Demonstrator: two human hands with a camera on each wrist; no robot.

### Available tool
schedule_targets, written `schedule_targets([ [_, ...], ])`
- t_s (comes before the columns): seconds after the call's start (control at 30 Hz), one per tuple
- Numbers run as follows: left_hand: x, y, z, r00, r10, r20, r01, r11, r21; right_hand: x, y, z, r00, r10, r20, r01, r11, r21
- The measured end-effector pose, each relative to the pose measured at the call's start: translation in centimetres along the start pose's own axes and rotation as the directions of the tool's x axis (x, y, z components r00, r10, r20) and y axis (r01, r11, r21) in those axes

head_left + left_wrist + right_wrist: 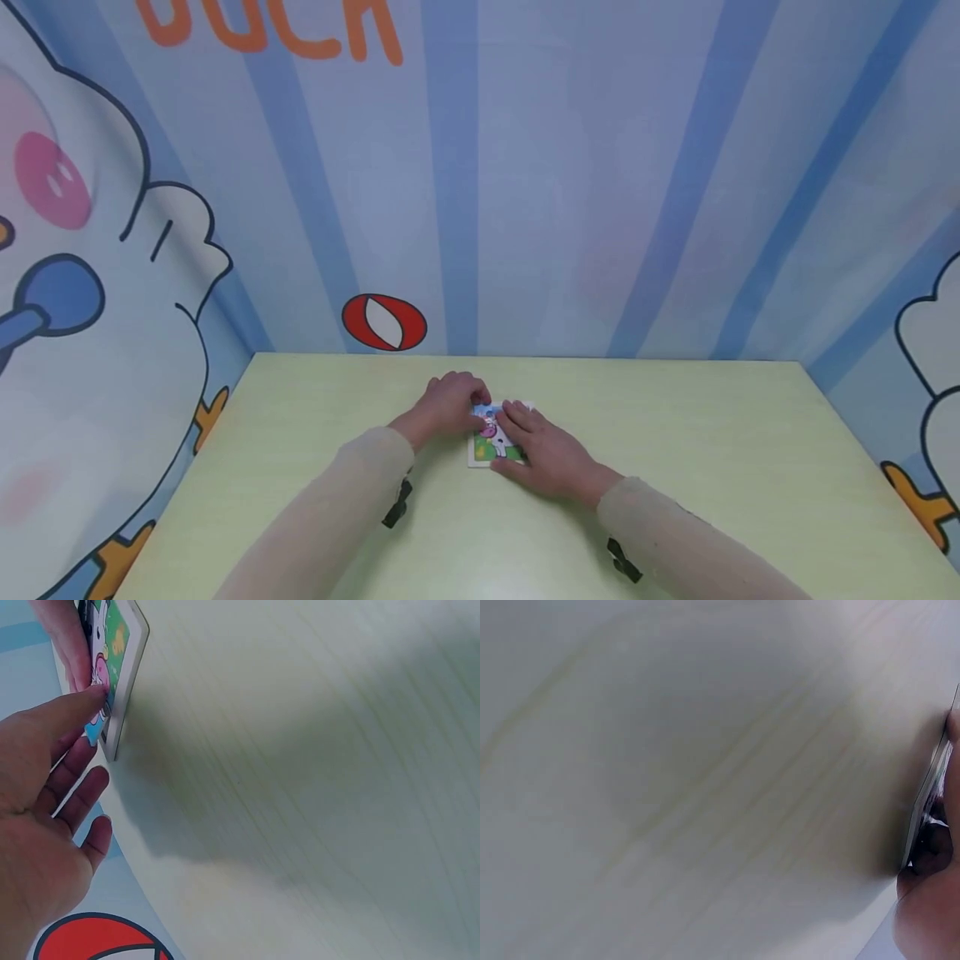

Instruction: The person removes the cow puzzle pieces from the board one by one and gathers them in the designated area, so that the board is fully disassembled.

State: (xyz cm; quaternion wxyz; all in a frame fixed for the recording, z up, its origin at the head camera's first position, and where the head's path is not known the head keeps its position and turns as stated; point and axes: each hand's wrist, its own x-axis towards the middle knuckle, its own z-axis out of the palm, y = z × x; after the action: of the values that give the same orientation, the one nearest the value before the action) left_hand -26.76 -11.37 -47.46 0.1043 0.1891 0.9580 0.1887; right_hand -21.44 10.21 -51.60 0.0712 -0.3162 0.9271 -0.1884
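While pinched by the left hand, a flat, blue-cornered printed piece may be jammed if tilted. Beneath it, the square, white-rimmed animal-picture board is steadied on the pale-yellow tabletop under straight fingers of the right hand; if pressure is slackened, it may be shifted.

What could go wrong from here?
Slip: the left hand pinches the blue-tipped piece between thumb and finger at one end of the puzzle board, so it might drop.
Shift: the right hand lies across the board and could nudge it, and it hides part of it from the head view.
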Motion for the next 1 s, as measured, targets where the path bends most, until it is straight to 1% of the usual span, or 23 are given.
schedule_targets([
  [0.23,-0.1,-0.2,-0.2,0.998,0.053,-0.020,-0.054,0.997,-0.058,0.0,0.0,-0.3,1.000,0.001,-0.004,-0.001,1.000,-0.011],
  [0.4,-0.2,0.0,-0.5,0.998,0.056,-0.024,-0.059,0.993,-0.102,0.0,0.0,-0.3,1.000,0.000,-0.006,0.000,1.000,-0.013],
  [0.6,-0.3,-0.3,-0.7,0.997,0.058,-0.048,-0.064,0.987,-0.144,0.1,-0.3,-0.2,1.000,-0.004,-0.008,0.004,1.000,0.007],
  [0.67,-0.5,-0.4,-1.0,0.997,0.056,-0.046,-0.063,0.985,-0.163,0.2,-0.2,-0.1,1.000,-0.002,-0.003,0.002,1.000,0.003],
  [0.83,-1.2,-0.7,-2.4,0.999,0.045,-0.009,-0.046,0.975,-0.217,0.3,-0.1,0.2,1.000,0.014,0.000,-0.014,1.000,-0.016],
  [1.0,-1.9,-1.8,-3.9,1.000,0.029,0.008,-0.026,0.973,-0.228,0.3,0.0,0.2,0.999,0.032,0.000,-0.032,0.999,-0.029],
])
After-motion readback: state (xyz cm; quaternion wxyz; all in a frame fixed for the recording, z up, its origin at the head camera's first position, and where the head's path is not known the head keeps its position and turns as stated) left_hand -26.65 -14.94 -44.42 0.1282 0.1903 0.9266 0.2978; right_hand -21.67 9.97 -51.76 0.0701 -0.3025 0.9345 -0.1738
